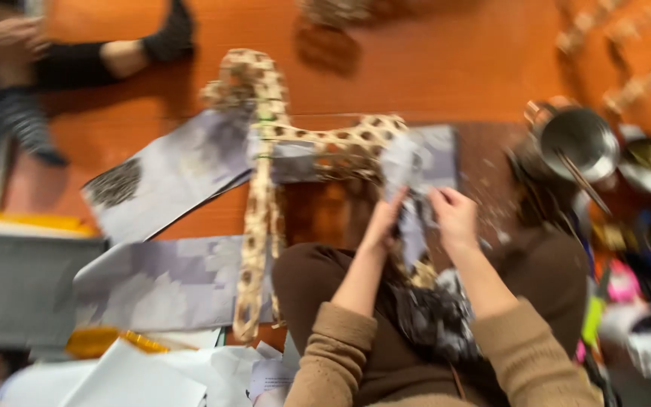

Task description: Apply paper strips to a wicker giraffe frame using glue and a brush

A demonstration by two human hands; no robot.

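Pinching a pale paper strip [414,226] between them, the left hand [383,220] and right hand [454,216] worked at the near end of a spotted giraffe figure [265,158] standing on the orange tabletop [431,60]. Grey paper sheets [167,173] lay left; a metal pot [578,142] stood right. Another person's arm [107,56] rested far left.

Spotted figure [295,143] on table [446,60], paper sheets [167,173] to its left, metal pot [578,143] at right.

spotted giraffe figure [265,143] — paper, matt | pot [578,143] — glossy metal | table [446,60] — smooth wood
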